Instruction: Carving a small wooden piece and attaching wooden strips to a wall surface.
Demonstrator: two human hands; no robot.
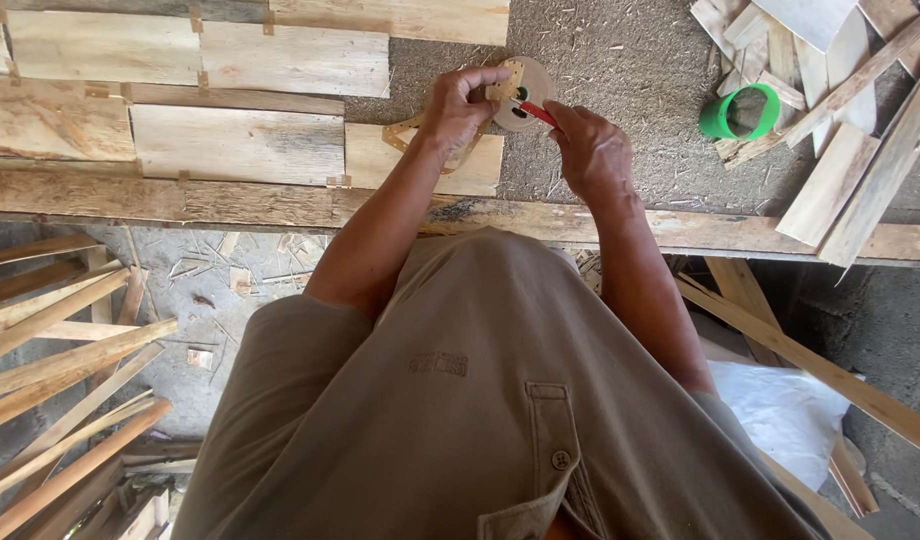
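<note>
At the far edge of the workbench [600, 60], on its gritty grey top, lies a round tan wooden template [525, 90] with dark holes cut through it. It rests partly on a short pale board [380, 160] and partly on bare bench.

Left hand [460, 110]: fingers curled down over the disc's left rim, pinning it flat. Thumb and fingertips touch the disc.

Right hand [590, 150]: closed in a writing grip around a red pencil [538, 113]. The tip points up-left and meets the disc near its holes.

A thin strip with small holes juts from under the left hand, down-left across the board; where it ends I cannot tell.

Surface: coarse, sawdust-speckled, shavings scattered. Front edge is a long weathered plank [230, 205]. Left half is covered by flat pale boards [230, 60] laid edge to edge in rows. Far right, a loose heap of offcut slats [840, 130], some overhanging the front plank. A green roll of tape [740, 112] stands just beside that heap, well apart from the hands.

Below the bench: grey concrete floor [180, 380] littered with chips. A fan of long thin slats [60, 380] leans at lower left. On the right, more slats cross diagonally over a white sack [780, 410]. The person wears an olive-brown shirt [460, 400] with a buttoned pocket.
</note>
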